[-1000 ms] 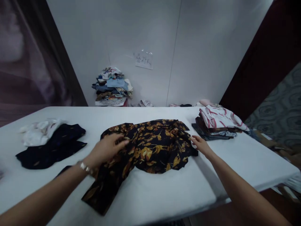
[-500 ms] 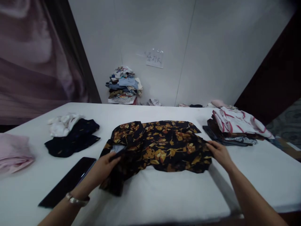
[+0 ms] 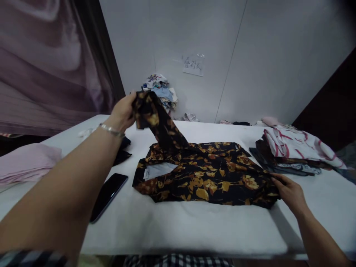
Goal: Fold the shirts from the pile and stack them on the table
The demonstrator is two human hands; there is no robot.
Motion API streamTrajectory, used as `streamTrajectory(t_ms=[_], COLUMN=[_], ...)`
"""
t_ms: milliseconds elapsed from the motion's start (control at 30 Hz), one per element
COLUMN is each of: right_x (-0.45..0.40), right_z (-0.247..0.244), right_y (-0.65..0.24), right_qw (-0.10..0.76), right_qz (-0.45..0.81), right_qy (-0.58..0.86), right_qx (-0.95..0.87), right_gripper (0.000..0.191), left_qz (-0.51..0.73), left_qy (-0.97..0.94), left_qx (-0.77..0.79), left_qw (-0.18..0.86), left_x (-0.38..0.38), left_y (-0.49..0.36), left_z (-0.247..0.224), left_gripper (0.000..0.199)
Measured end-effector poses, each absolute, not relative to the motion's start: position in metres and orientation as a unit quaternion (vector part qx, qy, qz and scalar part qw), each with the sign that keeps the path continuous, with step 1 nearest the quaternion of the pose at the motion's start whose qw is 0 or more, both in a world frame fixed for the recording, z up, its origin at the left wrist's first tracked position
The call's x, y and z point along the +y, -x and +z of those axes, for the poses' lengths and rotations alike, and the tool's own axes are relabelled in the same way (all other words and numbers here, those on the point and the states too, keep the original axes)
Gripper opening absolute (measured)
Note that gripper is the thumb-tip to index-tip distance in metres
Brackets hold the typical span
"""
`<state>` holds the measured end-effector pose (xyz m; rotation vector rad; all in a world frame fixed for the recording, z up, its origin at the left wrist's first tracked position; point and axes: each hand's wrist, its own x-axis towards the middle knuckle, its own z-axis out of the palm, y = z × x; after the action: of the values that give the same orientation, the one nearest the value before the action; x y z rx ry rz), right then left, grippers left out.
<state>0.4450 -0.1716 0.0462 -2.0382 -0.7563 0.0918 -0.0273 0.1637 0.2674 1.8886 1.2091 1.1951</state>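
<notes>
A dark shirt [image 3: 211, 174] with a gold and brown floral print lies across the white table in front of me. My left hand [image 3: 124, 110] is closed on one of its sleeves and holds that sleeve up in the air, slanting down to the body of the shirt. At the other end, my right hand [image 3: 289, 191] pinches the shirt's right edge, low against the table. Near the left end, a pale lining with a small label shows at the opening.
A black phone [image 3: 109, 194] lies left of the shirt, partly behind my forearm. Pink folded cloth [image 3: 27, 159] is at far left. Folded clothes [image 3: 300, 146] are stacked at right, a clothes pile [image 3: 164, 92] stands by the wall, and a paper sign [image 3: 194, 65] hangs above.
My left hand has risen from the table and gone forward, lifting the sleeve over the shirt. My right hand keeps its hold on the right edge. The view has shifted slightly left.
</notes>
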Motion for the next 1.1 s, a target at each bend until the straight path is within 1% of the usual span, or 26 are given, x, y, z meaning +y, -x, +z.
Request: streamTrajectory(t_ms=[33,100,167,233,300,367,400,433,467,500,567,600,633,733,800,867,967,1100], right_x=[-0.172,-0.176,-0.184,-0.194,-0.203,-0.206,-0.205,-0.203,-0.199,-0.194,-0.185,-0.182,-0.180,-0.182,-0.188,-0.194,-0.202,-0.197], right_z=[0.044,0.041,0.042,0.046,0.050,0.052,0.050,0.048,0.044,0.040,0.034,0.034,0.034,0.045,0.054,0.060,0.064,0.076], right_y=[-0.447,-0.446,-0.438,-0.422,-0.402,-0.383,-0.376,-0.371,-0.368,-0.367,-0.365,-0.363,-0.360,-0.343,-0.328,-0.314,-0.300,-0.305], right_qw=[0.449,0.419,0.396,0.387,0.378,0.339,0.308,0.275,0.246,0.228,0.224,0.235,0.252,0.315,0.338,0.328,0.299,0.294], right_qz=[0.022,-0.029,-0.099,-0.147,-0.157,-0.133,-0.118,-0.105,-0.097,-0.095,-0.095,-0.093,-0.086,-0.041,0.020,0.107,0.216,0.241], right_qy=[0.832,0.829,0.808,0.769,0.715,0.664,0.646,0.637,0.633,0.632,0.626,0.622,0.620,0.632,0.646,0.654,0.651,0.656], right_qx=[-0.325,-0.368,-0.424,-0.487,-0.567,-0.653,-0.688,-0.713,-0.728,-0.734,-0.741,-0.741,-0.738,-0.707,-0.684,-0.673,-0.664,-0.652], right_gripper=[0.043,0.043,0.042,0.038,0.034,0.038,0.042,0.046,0.048,0.044,0.033,0.030,0.031,0.032,0.030,0.028,0.029,0.029], left_qz=[0.434,0.398,0.364,0.326,0.280,0.205,0.174,0.148,0.129,0.113,0.092,0.091,0.101,0.202,0.267,0.292,0.290,0.271], left_qy=[-0.702,-0.680,-0.678,-0.706,-0.755,-0.872,-0.909,-0.931,-0.943,-0.948,-0.948,-0.945,-0.941,-0.906,-0.874,-0.861,-0.868,-0.867], left_qx=[0.474,0.530,0.564,0.560,0.523,0.383,0.323,0.292,0.276,0.274,0.289,0.299,0.311,0.370,0.404,0.414,0.397,0.406], left_qw=[0.306,0.315,0.299,0.288,0.281,0.225,0.195,0.162,0.135,0.115,0.096,0.091,0.083,0.044,0.037,0.044,0.064,0.103], left_x=[0.182,0.205,0.203,0.175,0.129,0.080,0.058,0.041,0.029,0.021,0.019,0.022,0.027,0.036,0.037,0.033,0.025,0.023], left_y=[0.021,0.011,0.007,0.006,0.010,0.020,0.026,0.031,0.036,0.040,0.044,0.046,0.048,0.064,0.082,0.101,0.124,0.129], left_z=[0.269,0.257,0.227,0.187,0.146,0.111,0.096,0.084,0.074,0.067,0.061,0.062,0.067,0.091,0.105,0.109,0.095,0.074], left_gripper=[0.072,0.077,0.071,0.057,0.043,0.037,0.038,0.044,0.047,0.047,0.033,0.030,0.031,0.033,0.031,0.028,0.028,0.034])
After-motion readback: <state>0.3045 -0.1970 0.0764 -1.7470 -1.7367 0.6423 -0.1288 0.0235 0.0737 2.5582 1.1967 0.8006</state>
